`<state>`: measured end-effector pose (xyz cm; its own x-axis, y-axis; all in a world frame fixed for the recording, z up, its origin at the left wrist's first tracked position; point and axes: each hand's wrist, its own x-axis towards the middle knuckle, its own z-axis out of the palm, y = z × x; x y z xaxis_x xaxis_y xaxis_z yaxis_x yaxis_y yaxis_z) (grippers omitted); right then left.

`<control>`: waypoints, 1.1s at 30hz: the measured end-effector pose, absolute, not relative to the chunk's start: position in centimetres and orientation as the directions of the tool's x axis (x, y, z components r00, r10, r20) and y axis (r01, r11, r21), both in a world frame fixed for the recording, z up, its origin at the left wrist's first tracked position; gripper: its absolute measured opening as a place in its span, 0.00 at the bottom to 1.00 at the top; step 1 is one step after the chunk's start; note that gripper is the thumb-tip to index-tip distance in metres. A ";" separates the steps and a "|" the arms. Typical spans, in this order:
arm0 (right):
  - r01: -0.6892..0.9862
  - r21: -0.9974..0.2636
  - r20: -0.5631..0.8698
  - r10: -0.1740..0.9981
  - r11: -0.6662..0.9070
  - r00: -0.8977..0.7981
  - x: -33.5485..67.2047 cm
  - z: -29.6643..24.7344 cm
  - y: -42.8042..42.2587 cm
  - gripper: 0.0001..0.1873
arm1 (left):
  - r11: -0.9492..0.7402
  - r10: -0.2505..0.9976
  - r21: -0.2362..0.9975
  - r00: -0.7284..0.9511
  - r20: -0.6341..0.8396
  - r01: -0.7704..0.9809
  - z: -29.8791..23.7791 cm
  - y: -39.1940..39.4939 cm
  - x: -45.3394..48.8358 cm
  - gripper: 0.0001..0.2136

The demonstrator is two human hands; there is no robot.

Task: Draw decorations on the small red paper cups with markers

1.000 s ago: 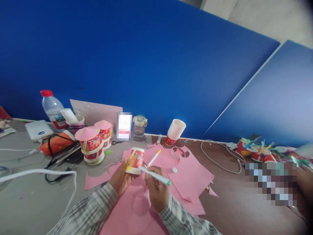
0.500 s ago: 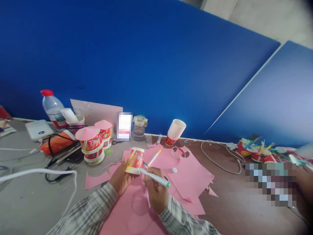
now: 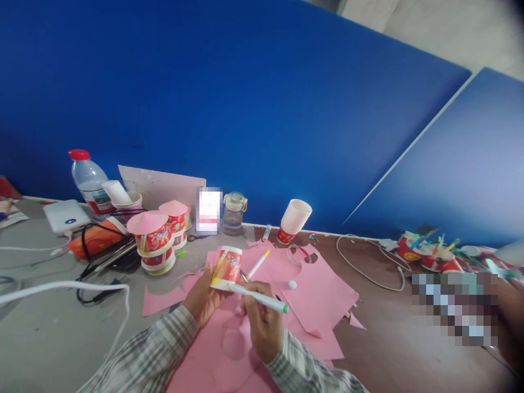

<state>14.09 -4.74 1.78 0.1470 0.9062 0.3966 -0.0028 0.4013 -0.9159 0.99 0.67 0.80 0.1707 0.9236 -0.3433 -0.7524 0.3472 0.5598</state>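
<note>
My left hand (image 3: 202,299) is closed around a red, white and yellow paper cup (image 3: 230,265), tilted above the pink paper. A white marker with a green end (image 3: 264,300) is gripped in my right hand (image 3: 264,322), its tip at the cup's white band. Whether the tip touches the cup I cannot tell. Beyond my right hand, a white marker with a yellow end (image 3: 258,266) lies on the pink paper sheets (image 3: 327,286). A small white cap (image 3: 292,284) rests there too.
Decorated cups with pink cone tops (image 3: 153,240) stand at left, near a bottle (image 3: 88,180) and a power bank (image 3: 66,216). A glass jar (image 3: 234,213) and stacked paper cups (image 3: 295,218) stand by the blue partition (image 3: 245,109). At far right is another person's hand (image 3: 510,311).
The marker in my right hand has shifted slightly left at its tip along the cup's band, and its green end has moved a little right. My left hand holds nearly still.
</note>
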 end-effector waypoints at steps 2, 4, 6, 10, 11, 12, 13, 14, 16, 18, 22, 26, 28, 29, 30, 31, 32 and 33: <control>-0.044 -0.923 0.373 0.917 0.382 0.138 14.1 2.1 -4.5 0.05 | 0.342 0.926 0.577 0.160 -0.343 -0.742 0.7 0.7 1.0 0.25; -0.063 -0.925 0.361 0.920 0.374 0.151 14.2 2.3 -4.2 0.04 | 0.334 0.929 0.588 0.150 -0.339 -0.737 0.7 0.6 1.0 0.25; -0.068 -0.927 0.356 0.921 0.370 0.159 14.3 2.4 -4.0 0.04 | 0.328 0.931 0.595 0.146 -0.334 -0.733 0.8 0.6 1.0 0.24; -0.066 -0.928 0.354 0.922 0.368 0.159 14.3 2.2 -3.8 0.04 | 0.332 0.931 0.603 0.149 -0.333 -0.725 0.8 0.6 1.0 0.25; -0.063 -0.928 0.355 0.921 0.368 0.158 14.4 2.1 -3.8 0.04 | 0.332 0.931 0.605 0.148 -0.333 -0.724 0.8 0.6 1.0 0.25; -0.061 -0.927 0.357 0.921 0.370 0.158 14.4 2.1 -3.8 0.05 | 0.331 0.931 0.607 0.147 -0.333 -0.723 0.8 0.6 1.0 0.24; -0.060 -0.926 0.359 0.920 0.372 0.156 14.3 2.1 -3.8 0.05 | 0.329 0.932 0.608 0.145 -0.332 -0.722 0.8 0.5 1.0 0.24; -0.060 -0.925 0.364 0.918 0.376 0.156 14.3 2.1 -3.8 0.05 | 0.327 0.933 0.610 0.143 -0.332 -0.722 0.8 0.5 1.0 0.24; -0.054 -0.919 0.378 0.913 0.390 0.155 14.3 2.3 -3.9 0.05 | 0.328 0.933 0.612 0.143 -0.332 -0.720 0.7 0.5 1.0 0.24; -0.040 -0.913 0.397 0.906 0.406 0.150 14.2 2.5 -4.0 0.05 | 0.329 0.933 0.614 0.148 -0.327 -0.718 0.7 0.5 1.0 0.24; -0.018 -0.909 0.411 0.903 0.416 0.122 14.3 2.6 -4.2 0.08 | 0.317 0.939 0.616 0.146 -0.312 -0.721 0.8 0.6 1.1 0.24; -0.039 -0.918 0.389 0.915 0.395 0.104 14.4 2.2 -4.1 0.08 | 0.315 0.940 0.612 0.146 -0.310 -0.725 0.9 0.5 1.1 0.23; -0.054 -0.918 0.386 0.917 0.393 0.099 14.4 2.1 -4.1 0.08 | 0.314 0.939 0.607 0.146 -0.311 -0.730 0.9 0.5 1.1 0.23; -0.060 -0.917 0.388 0.917 0.394 0.097 14.4 2.1 -4.1 0.08 | 0.315 0.939 0.603 0.145 -0.313 -0.733 0.9 0.5 1.0 0.23; -0.065 -0.916 0.389 0.917 0.395 0.095 14.4 2.1 -4.1 0.08 | 0.315 0.938 0.601 0.145 -0.315 -0.735 0.9 0.5 1.0 0.23; -0.066 -0.916 0.389 0.917 0.396 0.092 14.4 2.1 -4.1 0.08 | 0.316 0.938 0.599 0.145 -0.316 -0.736 0.9 0.5 1.0 0.23; -0.066 -0.916 0.390 0.916 0.396 0.091 14.4 2.1 -4.1 0.08 | 0.316 0.937 0.599 0.145 -0.316 -0.736 0.8 0.5 1.0 0.23; -0.065 -0.915 0.392 0.915 0.398 0.092 14.4 2.2 -4.2 0.08 | 0.317 0.937 0.599 0.147 -0.317 -0.735 0.8 0.5 1.0 0.23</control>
<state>14.41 -4.16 2.17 0.0921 0.9155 0.3916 -0.0646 0.3980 -0.9151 1.01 0.53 0.80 0.1466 0.9371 -0.3167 -0.7349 0.3175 0.5993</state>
